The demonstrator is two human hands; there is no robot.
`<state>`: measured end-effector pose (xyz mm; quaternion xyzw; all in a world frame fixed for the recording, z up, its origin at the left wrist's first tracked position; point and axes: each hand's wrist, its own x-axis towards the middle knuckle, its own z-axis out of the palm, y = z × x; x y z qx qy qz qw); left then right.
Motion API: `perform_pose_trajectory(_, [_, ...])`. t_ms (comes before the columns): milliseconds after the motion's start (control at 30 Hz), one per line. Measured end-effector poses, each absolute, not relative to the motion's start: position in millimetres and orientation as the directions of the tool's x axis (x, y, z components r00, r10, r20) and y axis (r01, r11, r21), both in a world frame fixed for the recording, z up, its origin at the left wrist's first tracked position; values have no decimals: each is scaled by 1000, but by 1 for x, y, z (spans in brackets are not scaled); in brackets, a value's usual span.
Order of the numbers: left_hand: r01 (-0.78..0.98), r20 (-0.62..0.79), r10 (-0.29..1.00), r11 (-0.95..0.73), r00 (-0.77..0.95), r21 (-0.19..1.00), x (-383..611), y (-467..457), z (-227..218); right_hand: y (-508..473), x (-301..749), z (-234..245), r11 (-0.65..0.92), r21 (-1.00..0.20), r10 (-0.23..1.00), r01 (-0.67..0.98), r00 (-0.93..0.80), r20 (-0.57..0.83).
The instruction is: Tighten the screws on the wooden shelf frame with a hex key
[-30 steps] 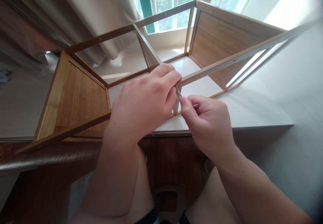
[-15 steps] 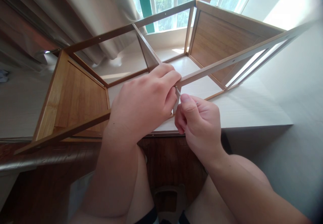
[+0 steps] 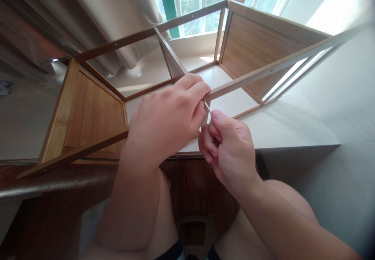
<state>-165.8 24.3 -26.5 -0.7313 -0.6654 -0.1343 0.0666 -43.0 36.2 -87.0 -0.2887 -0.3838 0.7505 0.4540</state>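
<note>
A brown wooden furniture frame with panelled ends lies on a white surface in front of me. My left hand is closed over the near rail where the middle divider meets it, and covers that joint. In my right hand, thumb and fingers pinch a thin metal hex key. The key's far tip meets the frame at the joint, right beside my left fingers. Its other end is hidden inside my right hand.
The white surface ends at a front edge above my knees. A barred window stands behind the frame, with beige curtains to the left and a pale wall to the right. Below is a dark wooden floor.
My right hand has turned and shifted slightly down and left, with its fingers curled differently around the hex key. My left hand and the frame have stayed put.
</note>
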Motion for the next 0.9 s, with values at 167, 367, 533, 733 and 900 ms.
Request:
perform_pose_trajectory(167, [992, 287, 955, -100, 73, 79, -166, 24, -26, 34, -42, -86, -289, -857, 897, -427, -432, -88])
perform_pose_trajectory(367, [992, 273, 960, -91, 65, 85, -166, 25, -26, 42, -33, -87, 47, -989, 961, -139, -265, 83])
perform_pose_trajectory(533, [992, 279, 958, -92, 65, 85, -166, 24, -27, 47, -26, -86, 257, -965, 926, 41, -295, 234])
perform_pose_trajectory(733, [992, 280, 958, -93, 66, 82, -166, 24, -26, 48, -26, -86, 428, -883, 867, 193, -363, 341])
perform_pose_trajectory(900, [992, 276, 959, -87, 59, 90, -166, 24, -27, 51, -24, -86, 495, -830, 841, 258, -380, 384])
